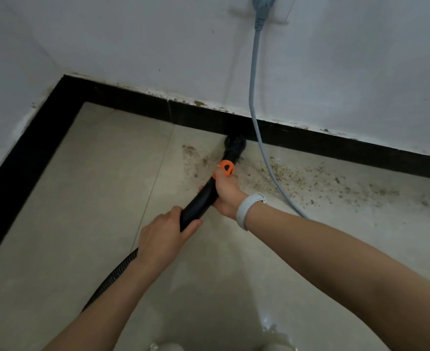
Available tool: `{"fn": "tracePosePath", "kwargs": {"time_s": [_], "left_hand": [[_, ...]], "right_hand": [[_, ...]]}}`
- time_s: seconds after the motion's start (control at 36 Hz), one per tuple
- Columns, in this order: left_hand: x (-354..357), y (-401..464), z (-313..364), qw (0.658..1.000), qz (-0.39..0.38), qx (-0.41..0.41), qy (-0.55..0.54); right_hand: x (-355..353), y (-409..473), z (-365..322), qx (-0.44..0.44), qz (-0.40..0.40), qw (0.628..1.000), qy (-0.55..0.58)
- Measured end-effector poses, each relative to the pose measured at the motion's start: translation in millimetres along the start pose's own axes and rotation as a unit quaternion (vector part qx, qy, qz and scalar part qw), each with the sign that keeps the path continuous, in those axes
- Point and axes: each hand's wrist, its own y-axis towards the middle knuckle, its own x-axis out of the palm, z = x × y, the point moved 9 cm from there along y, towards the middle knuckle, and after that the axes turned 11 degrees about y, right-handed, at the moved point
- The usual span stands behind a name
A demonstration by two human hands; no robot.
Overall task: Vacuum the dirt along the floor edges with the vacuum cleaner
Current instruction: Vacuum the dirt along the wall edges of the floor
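Observation:
A black vacuum wand with an orange collar slants from the lower left up to the black skirting. Its nozzle rests on the tile right against the skirting. My left hand grips the wand's rear end, where the ribbed hose joins. My right hand, with a pale wristband, holds the wand just behind the orange collar. Brown dirt crumbs lie scattered along the floor edge, mostly to the right of the nozzle, with a smaller patch to its left.
A grey-blue power cord hangs from a wall socket, crosses the skirting just right of the nozzle and runs over the dirt behind my right forearm. The room's corner is at the upper left. Beige floor tiles fill the foreground.

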Motion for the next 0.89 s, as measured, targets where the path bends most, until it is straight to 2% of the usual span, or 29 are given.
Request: {"fn": "tracePosePath", "kwargs": {"time_s": [0.19,0.44,0.61,0.89], "left_hand": [[-24.2,-14.9,-49.5,0.993,0.057,-0.100,-0.010],[-6.9,-46.3,-72.2,0.984,0.025,-0.126,-0.125],[-5.5,-51.3,-83.4,0.973,0.043,-0.157,-0.162],[12.3,-60.2,-83.1,0.973,-0.004,-0.134,-0.186]], "right_hand": [[69.4,-14.2,18.6,0.036,-0.071,0.995,-0.052],[84.2,-19.3,57.4,0.058,-0.132,0.990,-0.001],[100.9,-29.8,63.1,0.063,-0.141,0.988,-0.011],[84.3,-38.4,72.0,0.037,-0.097,0.994,-0.032]]}}
